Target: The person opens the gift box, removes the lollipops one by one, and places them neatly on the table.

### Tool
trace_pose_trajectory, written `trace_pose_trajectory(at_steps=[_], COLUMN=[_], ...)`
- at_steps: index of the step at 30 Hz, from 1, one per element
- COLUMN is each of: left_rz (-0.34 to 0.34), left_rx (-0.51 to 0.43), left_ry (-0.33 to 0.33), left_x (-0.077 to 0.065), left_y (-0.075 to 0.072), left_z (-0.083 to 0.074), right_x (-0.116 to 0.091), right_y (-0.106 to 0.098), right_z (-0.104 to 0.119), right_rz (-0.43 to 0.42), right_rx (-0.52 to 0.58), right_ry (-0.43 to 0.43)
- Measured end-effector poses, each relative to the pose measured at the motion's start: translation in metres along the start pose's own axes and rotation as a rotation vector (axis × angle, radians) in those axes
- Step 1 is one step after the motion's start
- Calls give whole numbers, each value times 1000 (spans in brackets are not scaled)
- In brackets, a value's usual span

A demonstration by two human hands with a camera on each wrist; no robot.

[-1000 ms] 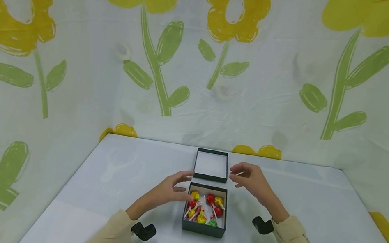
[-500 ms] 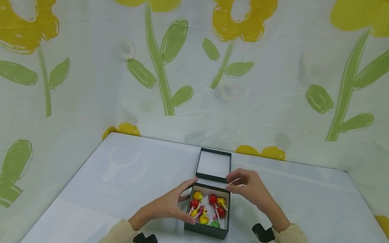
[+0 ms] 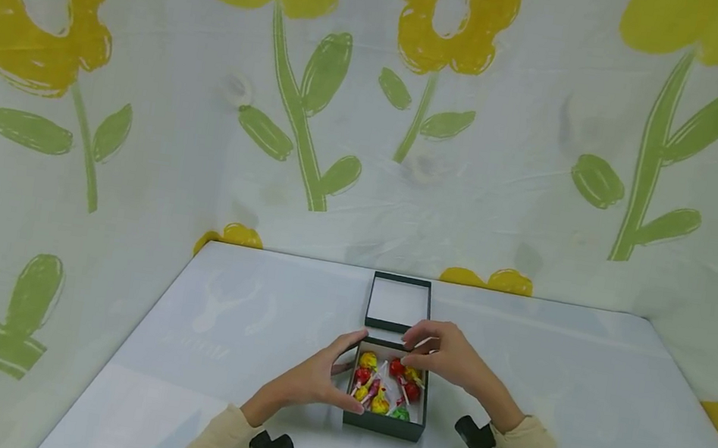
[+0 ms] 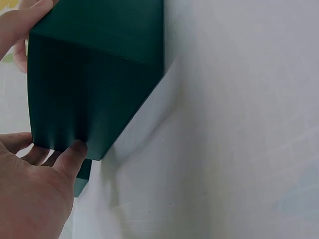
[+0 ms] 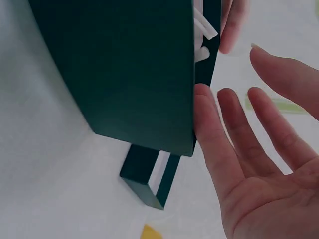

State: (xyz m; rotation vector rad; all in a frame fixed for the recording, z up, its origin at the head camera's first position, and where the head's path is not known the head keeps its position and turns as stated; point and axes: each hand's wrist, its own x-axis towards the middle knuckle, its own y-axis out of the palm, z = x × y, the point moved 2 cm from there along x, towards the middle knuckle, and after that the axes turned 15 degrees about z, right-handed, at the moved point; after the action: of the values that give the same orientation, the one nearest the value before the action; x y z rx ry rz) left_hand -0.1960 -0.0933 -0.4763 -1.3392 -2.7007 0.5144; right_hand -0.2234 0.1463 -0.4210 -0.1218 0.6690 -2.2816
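A dark green box (image 3: 382, 425) sits on the white table, filled with lollipops (image 3: 380, 401) in red, yellow and green wrappers. My left hand (image 3: 305, 381) grips its left side, thumb by the near corner and index finger by the far one. In the left wrist view, fingertips (image 4: 77, 147) press the box's side wall. Over the far right part of the box hovers my right hand (image 3: 447, 355), fingers loosely bent with nothing seen between them. The right wrist view has its thumb apart from the fingers, one finger (image 5: 207, 119) beside the box rim.
Behind the box lies its shallow lid (image 3: 396, 327), inside up, showing a white interior. A white curtain (image 3: 490, 219) printed with yellow flowers closes off the back and sides of the table (image 3: 258, 302).
My left hand has moved in, spread its thumb and fingers and taken hold of the box's left side. My right hand has come left and nearer, from beside the lid to over the box.
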Motion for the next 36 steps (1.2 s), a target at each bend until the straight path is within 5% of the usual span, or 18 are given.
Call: trace_pose_trajectory(at_steps=[8,19,36], left_rz=[-10,-18,0], left_rx=[-15,-21,-37], left_ry=[4,33,66], left_x=[1,2,1], left_y=[1,2,3], left_z=[-2,1,2], right_x=[4,17,26], right_y=[10,35,52], right_z=[10,13,7], right_rz=[-12,-61,18], right_rx=[-94,-234,-257], right_ry=[67,264,208])
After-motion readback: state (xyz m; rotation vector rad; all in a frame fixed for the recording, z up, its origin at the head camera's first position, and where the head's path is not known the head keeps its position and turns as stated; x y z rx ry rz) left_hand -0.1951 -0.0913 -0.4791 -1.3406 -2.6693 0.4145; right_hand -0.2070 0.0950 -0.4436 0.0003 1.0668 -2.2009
